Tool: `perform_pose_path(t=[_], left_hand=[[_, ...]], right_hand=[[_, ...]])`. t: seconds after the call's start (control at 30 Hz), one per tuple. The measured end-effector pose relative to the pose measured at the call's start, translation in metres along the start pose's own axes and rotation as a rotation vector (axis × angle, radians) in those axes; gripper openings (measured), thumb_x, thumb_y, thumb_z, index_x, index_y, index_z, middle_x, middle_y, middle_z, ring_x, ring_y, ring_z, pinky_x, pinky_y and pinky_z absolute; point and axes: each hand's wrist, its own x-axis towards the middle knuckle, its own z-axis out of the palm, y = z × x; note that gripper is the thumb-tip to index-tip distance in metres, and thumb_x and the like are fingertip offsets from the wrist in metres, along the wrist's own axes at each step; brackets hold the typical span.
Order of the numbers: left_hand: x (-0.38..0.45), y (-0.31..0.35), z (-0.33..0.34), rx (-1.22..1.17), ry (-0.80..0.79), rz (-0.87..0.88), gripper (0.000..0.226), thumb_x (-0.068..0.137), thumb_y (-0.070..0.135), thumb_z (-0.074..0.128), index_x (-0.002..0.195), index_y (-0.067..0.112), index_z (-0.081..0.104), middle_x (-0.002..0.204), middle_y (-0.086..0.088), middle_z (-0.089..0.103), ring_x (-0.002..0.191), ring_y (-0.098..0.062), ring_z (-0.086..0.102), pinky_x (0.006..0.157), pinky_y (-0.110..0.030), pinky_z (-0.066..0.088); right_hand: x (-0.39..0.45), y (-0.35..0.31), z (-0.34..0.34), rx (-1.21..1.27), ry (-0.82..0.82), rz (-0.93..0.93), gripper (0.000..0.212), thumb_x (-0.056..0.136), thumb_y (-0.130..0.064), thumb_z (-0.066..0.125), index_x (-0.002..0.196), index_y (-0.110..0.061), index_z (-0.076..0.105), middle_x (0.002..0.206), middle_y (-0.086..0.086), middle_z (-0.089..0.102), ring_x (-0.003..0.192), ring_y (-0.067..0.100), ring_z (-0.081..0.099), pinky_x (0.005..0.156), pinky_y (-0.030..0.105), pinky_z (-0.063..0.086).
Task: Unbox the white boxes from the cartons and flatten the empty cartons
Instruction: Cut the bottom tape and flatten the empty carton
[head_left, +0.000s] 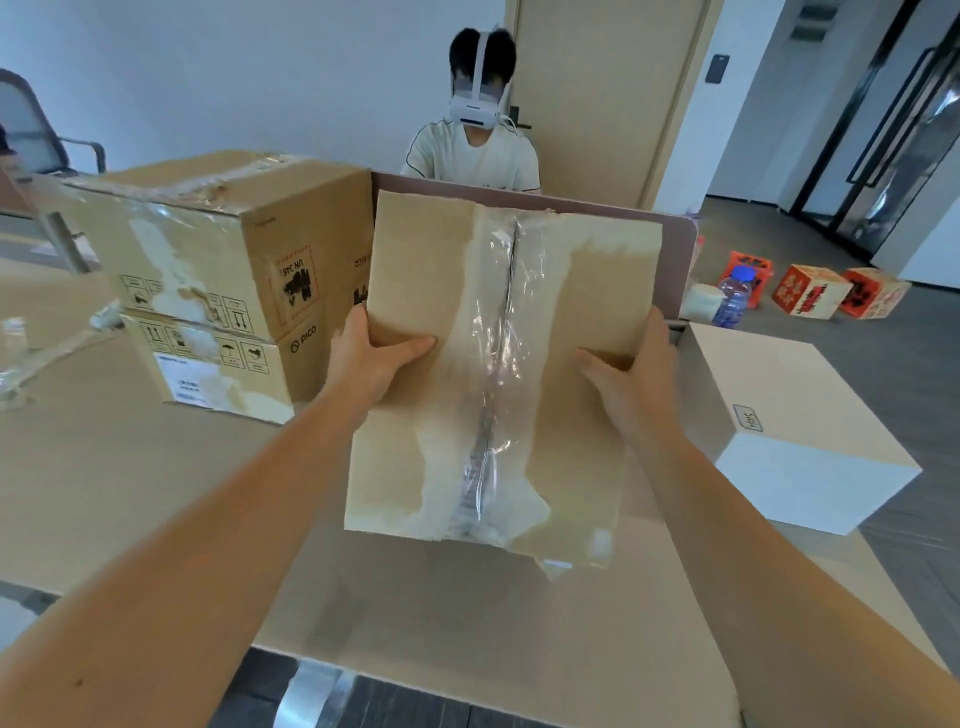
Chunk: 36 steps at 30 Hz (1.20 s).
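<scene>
Holding a brown carton (498, 374) up off the table (130, 467), both hands clamp its side edges: the left hand (371, 358) has its thumb laid across the near face and its fingers hidden behind the left edge, and the right hand (631, 374) grips the right edge the same way, thumb on the front. The carton's taped face is turned toward the camera — a crinkled strip of clear tape (493, 364) runs down its middle seam, with pale torn patches on either side.

Just right of the carton a white box (800, 426) stands on the table, a small label on its top. Left of the carton two more sealed cartons (223, 291) are stacked one on the other, their printed sides facing the camera. Behind the carton sits a person (475, 150) in a pale shirt wearing a white headset. Beyond the carton's right edge are a clear water bottle (735, 293) with a blue cap and — farther off on the floor — some orange-red boxes (810, 291).
</scene>
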Motion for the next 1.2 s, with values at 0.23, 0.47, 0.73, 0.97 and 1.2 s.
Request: perform_pose_path(t=[0.23,0.47,0.73,0.97,1.2], left_hand=[[-0.004,0.022,0.003,0.315,0.046,0.105,0.083,0.081,0.038,0.068,0.143,0.02,0.015,0.141,-0.007,0.042,0.123,-0.029,0.045,0.095,-0.037,0.038],[0.036,0.005,0.0,0.474,-0.206,-0.054,0.088,0.075,0.042,0.072,0.144,0.021,0.02,0.137,-0.006,0.045,0.12,-0.028,0.047,0.088,-0.033,0.038],[0.088,-0.036,0.019,0.532,-0.338,-0.082,0.114,0.07,0.039,0.078,0.15,0.019,0.0,0.143,-0.008,0.038,0.128,-0.029,0.04,0.102,-0.038,0.036],[0.115,-0.076,0.037,0.601,-0.414,-0.179,0.107,0.069,0.049,0.075,0.149,0.021,0.008,0.143,-0.01,0.04,0.126,-0.032,0.042,0.102,-0.042,0.038],[0.123,-0.08,0.04,0.734,-0.417,-0.096,0.105,0.071,0.057,0.068,0.148,0.015,0.01,0.143,-0.014,0.037,0.126,-0.034,0.041,0.102,-0.043,0.038]], right_hand=[[0.012,-0.016,-0.01,-0.11,-0.029,0.001,0.076,0.078,-0.029,0.073,0.134,-0.012,0.024,0.119,0.002,0.046,0.114,0.023,0.049,0.089,0.031,0.041],[0.036,0.001,0.024,-0.322,-0.219,0.159,0.089,0.07,-0.042,0.075,0.138,-0.013,0.026,0.132,0.009,0.045,0.118,0.028,0.048,0.096,0.04,0.042],[0.056,0.031,0.064,-0.539,-0.23,0.266,0.107,0.077,-0.048,0.068,0.148,-0.007,-0.001,0.148,0.016,0.016,0.131,0.033,0.033,0.104,0.04,0.033],[0.06,0.06,0.089,-0.669,-0.267,0.347,0.083,0.081,-0.05,0.062,0.14,-0.004,0.025,0.139,0.015,0.035,0.122,0.034,0.043,0.101,0.045,0.039],[0.064,0.066,0.095,-0.782,-0.276,0.323,0.082,0.085,-0.054,0.053,0.142,-0.003,0.023,0.14,0.016,0.033,0.12,0.036,0.044,0.1,0.046,0.04]])
